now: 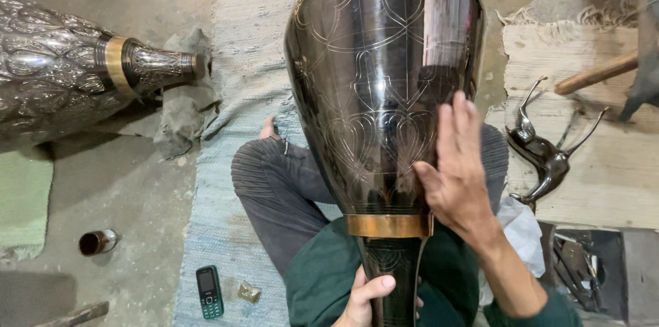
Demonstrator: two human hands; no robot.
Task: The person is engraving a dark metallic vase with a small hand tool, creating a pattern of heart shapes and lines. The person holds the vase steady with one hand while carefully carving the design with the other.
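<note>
The fingers of the left hand were curled tight around the narrow dark neck of a large black metal vase, gripping it just below a plain brass band. The right hand was open, its fingers straight and close together, the palm laid flat against the vase's lower right side, touching it without closing on anything. The vase lay across the seated person's lap, its neck toward the body and its wide, glossy belly pointing away; fine pale lines were engraved over the surface in heart and leaf shapes. The person sat cross-legged in grey trousers and a dark green top, on a pale blue woven mat.

On the mat by the left knee lay a small green push-button phone and, just beside it, a small brass piece. Farther left, on the bare floor, a small dark cup lay on its side. At upper left a second large vase, silvery and embossed, lay on a grey cloth. On the right, a dark metal deer figure rested on a pale mat.
</note>
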